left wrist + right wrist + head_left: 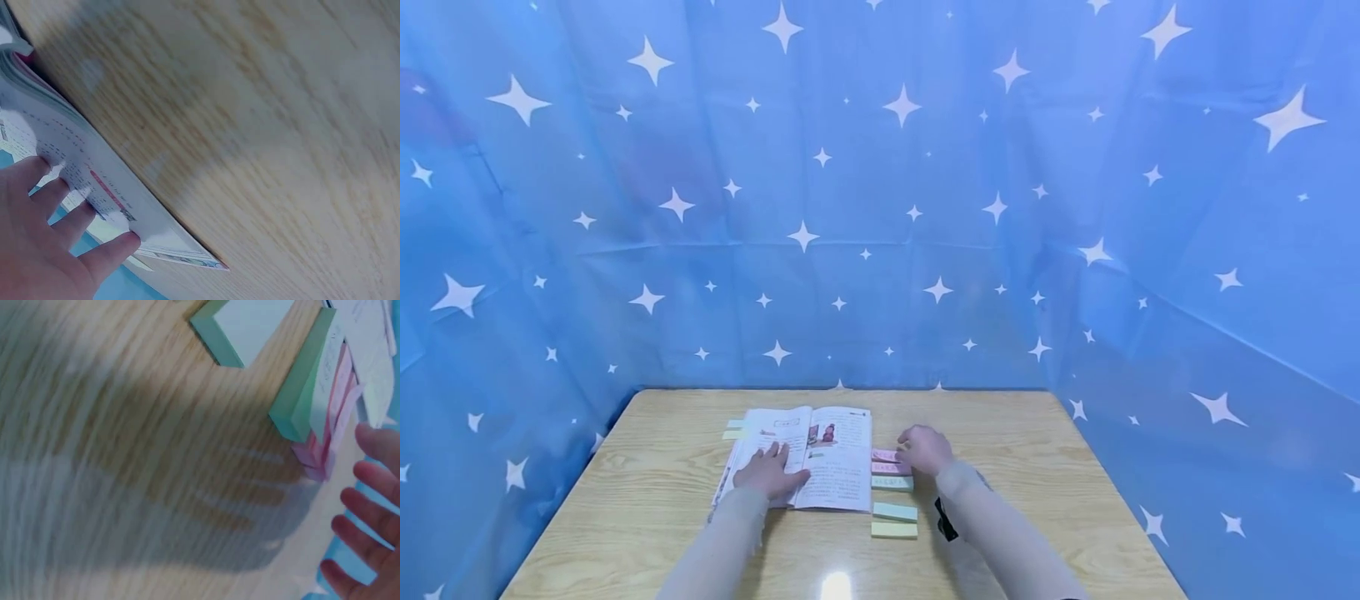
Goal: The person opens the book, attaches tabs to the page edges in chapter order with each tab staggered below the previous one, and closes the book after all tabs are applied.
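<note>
An open book lies on the table, printed pages up, with a small colour picture near its fold. My left hand rests on the left page, fingers spread and straight; the left wrist view shows its fingertips on the printed paper. Beside the book's right edge sit pads of pink sticky notes with handwriting on top, and a green sticky-note pad just below them. My right hand is at the right end of the pink pads. Its fingers are apart and loosely bent, with nothing seen between them.
Nearer the table's front, another green pad and a yellow pad lie close together. Pale paper strips stick out past the book's left edge. A blue star-patterned curtain stands behind the wooden table.
</note>
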`<action>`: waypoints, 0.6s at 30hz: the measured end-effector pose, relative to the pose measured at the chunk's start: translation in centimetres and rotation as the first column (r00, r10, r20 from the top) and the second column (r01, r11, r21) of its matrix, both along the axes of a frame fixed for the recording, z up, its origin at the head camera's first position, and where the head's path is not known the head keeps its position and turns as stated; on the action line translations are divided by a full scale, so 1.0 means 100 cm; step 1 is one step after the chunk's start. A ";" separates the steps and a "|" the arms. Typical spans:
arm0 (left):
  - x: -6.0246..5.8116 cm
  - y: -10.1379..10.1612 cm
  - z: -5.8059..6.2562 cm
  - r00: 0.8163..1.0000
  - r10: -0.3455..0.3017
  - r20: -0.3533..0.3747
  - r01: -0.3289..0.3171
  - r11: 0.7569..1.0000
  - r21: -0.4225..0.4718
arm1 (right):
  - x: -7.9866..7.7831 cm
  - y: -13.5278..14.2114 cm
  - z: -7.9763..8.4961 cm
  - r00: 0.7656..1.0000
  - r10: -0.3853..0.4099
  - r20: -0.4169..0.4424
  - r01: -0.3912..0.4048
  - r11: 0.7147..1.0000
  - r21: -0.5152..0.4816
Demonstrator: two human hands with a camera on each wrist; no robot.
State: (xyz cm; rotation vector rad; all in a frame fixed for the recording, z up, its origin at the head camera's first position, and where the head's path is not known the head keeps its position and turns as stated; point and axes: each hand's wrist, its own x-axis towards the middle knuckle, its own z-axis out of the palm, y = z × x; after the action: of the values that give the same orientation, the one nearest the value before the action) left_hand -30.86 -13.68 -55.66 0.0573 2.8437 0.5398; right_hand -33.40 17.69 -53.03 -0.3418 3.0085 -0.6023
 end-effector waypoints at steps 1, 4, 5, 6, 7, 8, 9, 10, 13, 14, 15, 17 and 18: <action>0.000 0.000 -0.001 1.000 0.005 0.001 -0.005 1.000 -0.003 | 0.000 -0.001 -0.003 1.000 -0.008 0.018 0.008 1.000 -0.017; 0.002 0.001 -0.006 1.000 0.014 -0.007 -0.014 1.000 -0.026 | -0.002 -0.004 -0.011 0.998 -0.021 0.059 0.025 0.997 -0.076; 0.002 0.002 -0.007 1.000 0.018 -0.007 -0.018 0.999 -0.031 | -0.003 -0.005 -0.013 0.997 -0.025 0.067 0.031 0.996 -0.088; 0.002 0.002 -0.008 1.000 0.020 -0.011 -0.021 0.999 -0.033 | -0.004 -0.005 -0.016 0.997 -0.026 0.070 0.033 0.995 -0.097; 0.003 0.003 -0.008 1.000 0.021 -0.015 -0.021 0.999 -0.034 | -0.004 -0.006 -0.018 0.997 -0.029 0.075 0.036 0.994 -0.103; 0.003 0.004 -0.008 1.000 0.020 -0.018 -0.021 0.999 -0.036 | -0.005 -0.006 -0.020 0.997 -0.032 0.075 0.040 0.993 -0.107; 0.003 0.005 -0.007 1.000 0.022 -0.021 -0.022 0.999 -0.035 | -0.005 -0.007 -0.021 0.997 -0.031 0.075 0.039 0.993 -0.111; 0.003 0.005 -0.007 0.999 0.021 -0.025 -0.022 0.999 -0.034 | -0.006 -0.007 -0.022 0.997 -0.032 0.072 0.040 0.993 -0.111; 0.002 0.006 -0.005 0.999 0.025 -0.025 -0.026 0.999 -0.035 | -0.008 -0.007 -0.025 0.997 -0.031 0.066 0.038 0.993 -0.110; 0.002 0.006 -0.004 0.999 0.028 -0.024 -0.028 0.999 -0.035 | -0.008 -0.008 -0.026 0.998 -0.030 0.062 0.037 0.993 -0.111; 0.002 0.006 -0.004 0.999 0.030 -0.023 -0.031 0.999 -0.032 | -0.009 -0.008 -0.026 0.998 -0.024 0.058 0.030 0.994 -0.106; 0.002 0.005 -0.004 0.999 0.033 -0.022 -0.033 0.999 -0.030 | -0.010 -0.010 -0.027 0.998 -0.017 0.052 0.022 0.995 -0.097; 0.002 0.005 -0.004 0.999 0.033 -0.023 -0.034 0.999 -0.030 | -0.010 -0.010 -0.027 0.999 -0.008 0.048 0.012 0.995 -0.096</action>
State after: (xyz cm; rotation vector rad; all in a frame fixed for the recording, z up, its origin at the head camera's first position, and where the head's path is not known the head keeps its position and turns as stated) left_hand -30.68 -13.23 -56.04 0.0105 2.8785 0.5053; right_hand -34.44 16.66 -55.78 -0.3124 2.9437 -0.7471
